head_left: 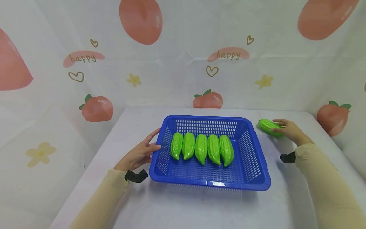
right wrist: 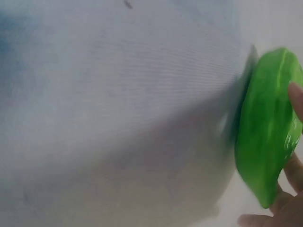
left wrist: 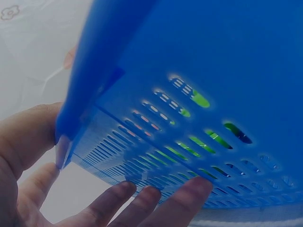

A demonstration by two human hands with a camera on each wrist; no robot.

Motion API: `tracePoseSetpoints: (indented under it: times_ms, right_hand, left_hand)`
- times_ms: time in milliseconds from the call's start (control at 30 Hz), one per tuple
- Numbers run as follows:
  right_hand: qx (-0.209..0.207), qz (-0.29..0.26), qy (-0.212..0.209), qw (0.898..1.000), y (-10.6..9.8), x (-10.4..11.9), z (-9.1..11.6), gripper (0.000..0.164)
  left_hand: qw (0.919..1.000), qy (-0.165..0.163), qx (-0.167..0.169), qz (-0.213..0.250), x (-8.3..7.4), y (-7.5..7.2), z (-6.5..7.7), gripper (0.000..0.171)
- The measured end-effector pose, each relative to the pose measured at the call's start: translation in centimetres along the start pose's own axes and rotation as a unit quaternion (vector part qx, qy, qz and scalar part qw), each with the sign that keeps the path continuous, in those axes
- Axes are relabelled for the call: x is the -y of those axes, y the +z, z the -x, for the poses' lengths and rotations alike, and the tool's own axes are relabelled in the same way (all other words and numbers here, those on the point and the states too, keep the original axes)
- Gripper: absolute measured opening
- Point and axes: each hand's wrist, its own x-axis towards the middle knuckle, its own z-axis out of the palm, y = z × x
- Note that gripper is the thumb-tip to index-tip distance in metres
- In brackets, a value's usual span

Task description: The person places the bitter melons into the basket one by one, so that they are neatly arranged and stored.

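A blue plastic basket (head_left: 210, 184) with slotted walls holds several bright green bitter melons (head_left: 201, 148) lying side by side in a row. At the basket's left side is my left hand (head_left: 138, 156), its thumb at the rim and its other fingers spread against the outer wall (left wrist: 156, 156). Off the basket's back right corner, my right hand (head_left: 290, 130) holds another bitter melon (head_left: 268, 126) between thumb and fingers. In the right wrist view this melon (right wrist: 267, 127) is close over the white surface, with part of the hand cut off by the frame edge.
The white table (head_left: 186, 210) extends around the basket. A white cloth backdrop (head_left: 177, 70) printed with peaches, hearts and flowers stands behind it and at both sides. Each wrist carries a small black camera mount (head_left: 136, 176).
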Motion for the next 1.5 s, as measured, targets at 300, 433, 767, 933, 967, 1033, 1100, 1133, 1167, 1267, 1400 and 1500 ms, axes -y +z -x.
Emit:
tracePoseSetpoints:
  times_ms: [300,433,767,933,967,1033,1100,1133,1167,1267,1400,1500]
  right_hand:
    - [0.008,0.022,0.031,0.999,0.3,0.0,-0.1,0.082]
    - [0.014,0.033,0.037,0.999,0.3,0.2,0.0,0.082]
    - [-0.009,0.02,0.027,0.999,0.4,1.1,0.4,0.086]
    - [-0.037,-0.009,-0.005,0.999,0.4,2.3,0.5,0.09]
    - [-0.04,-0.016,-0.011,0.999,0.3,2.6,0.5,0.09]
    - [-0.046,-0.032,-0.024,0.998,0.2,3.2,0.6,0.092]
    - [-0.052,-0.053,-0.035,0.997,0.1,3.6,0.8,0.093]
    - [-0.055,-0.067,-0.043,0.995,0.0,3.8,0.9,0.093]
    - [-0.057,-0.077,-0.051,0.994,-0.1,4.0,0.9,0.093]
    - [-0.063,-0.116,-0.08,0.988,-0.3,4.5,1.2,0.093]
    - [-0.069,-0.149,-0.11,0.98,-0.5,5.2,1.7,0.093]
    - [-0.069,-0.156,-0.12,0.978,-0.7,5.8,2.1,0.09]
  left_hand:
    - [1.0,0.0,-0.002,-0.005,0.2,0.0,-0.2,0.076]
    - [1.0,-0.001,-0.003,-0.001,0.2,0.0,-0.2,0.076]
    - [0.9999,-0.001,0.008,0.009,0.0,0.1,0.0,0.078]
    - [1.0,-0.002,0.003,0.004,-0.2,0.1,0.1,0.078]
    - [1.0,-0.002,0.001,0.003,-0.2,0.1,0.1,0.078]
    - [1.0,-0.002,-0.001,0.001,-0.2,0.1,0.1,0.077]
    - [1.0,-0.001,0.0,0.0,-0.2,0.1,0.1,0.077]
    - [1.0,-0.001,0.002,-0.001,-0.1,0.1,0.1,0.077]
    - [1.0,-0.001,0.002,-0.001,-0.1,0.0,0.1,0.077]
    - [1.0,-0.001,0.005,-0.001,0.0,0.0,0.1,0.077]
    - [1.0,0.0,0.008,0.002,0.0,0.0,0.1,0.077]
    - [0.9999,0.002,0.01,0.004,0.0,0.0,0.1,0.076]
